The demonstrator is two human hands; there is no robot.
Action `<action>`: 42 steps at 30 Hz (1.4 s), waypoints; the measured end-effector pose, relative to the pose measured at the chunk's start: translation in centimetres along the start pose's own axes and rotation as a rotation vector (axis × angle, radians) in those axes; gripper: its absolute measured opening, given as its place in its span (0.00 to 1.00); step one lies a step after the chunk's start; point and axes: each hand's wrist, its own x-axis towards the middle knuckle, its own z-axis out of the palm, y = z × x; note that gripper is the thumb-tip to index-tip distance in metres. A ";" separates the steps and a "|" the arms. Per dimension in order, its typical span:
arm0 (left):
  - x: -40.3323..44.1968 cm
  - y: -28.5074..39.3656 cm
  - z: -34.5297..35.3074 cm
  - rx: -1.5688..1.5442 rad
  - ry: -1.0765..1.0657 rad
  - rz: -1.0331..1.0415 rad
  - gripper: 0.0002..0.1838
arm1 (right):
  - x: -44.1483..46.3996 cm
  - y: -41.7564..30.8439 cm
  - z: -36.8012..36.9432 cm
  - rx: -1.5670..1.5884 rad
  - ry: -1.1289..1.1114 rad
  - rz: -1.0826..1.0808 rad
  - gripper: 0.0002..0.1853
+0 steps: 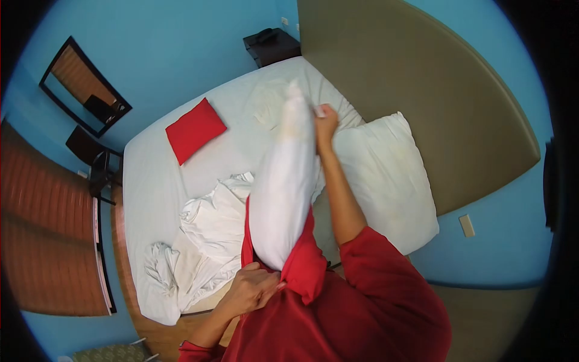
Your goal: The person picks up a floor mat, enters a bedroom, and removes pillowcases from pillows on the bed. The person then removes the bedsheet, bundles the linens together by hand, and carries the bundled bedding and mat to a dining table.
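A white pillow (283, 187) stands on end in front of me, its lower end inside a red pillowcase (304, 271). At the pillow's lower left, my left hand (254, 286) is closed on the edge of the red pillowcase. My right hand (326, 123) is closed at the pillow's upper right side, with a bit of white fabric at its fingers. The pillow's top end is blurred, and its bottom end is hidden in the red cloth.
On the white bed (151, 187) lie a red cushion (196, 131), a crumpled white sheet (214, 217) and another white pillow (386, 181). A tan headboard (416, 78) rises on the right. A dark nightstand (277, 51) and a chair (99, 157) stand beyond the bed.
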 end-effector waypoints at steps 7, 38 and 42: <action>-4.2 1.2 -1.0 -0.272 -0.247 0.218 0.03 | 12.5 7.2 -11.9 -0.517 0.733 -0.020 0.15; -14.6 -25.3 6.5 0.359 -0.219 -1.011 0.21 | 11.7 17.0 -39.4 -1.769 -0.099 0.094 0.48; -39.3 -21.6 12.0 0.207 -0.268 -1.362 0.22 | 7.2 14.8 -32.7 -1.631 0.316 0.025 0.42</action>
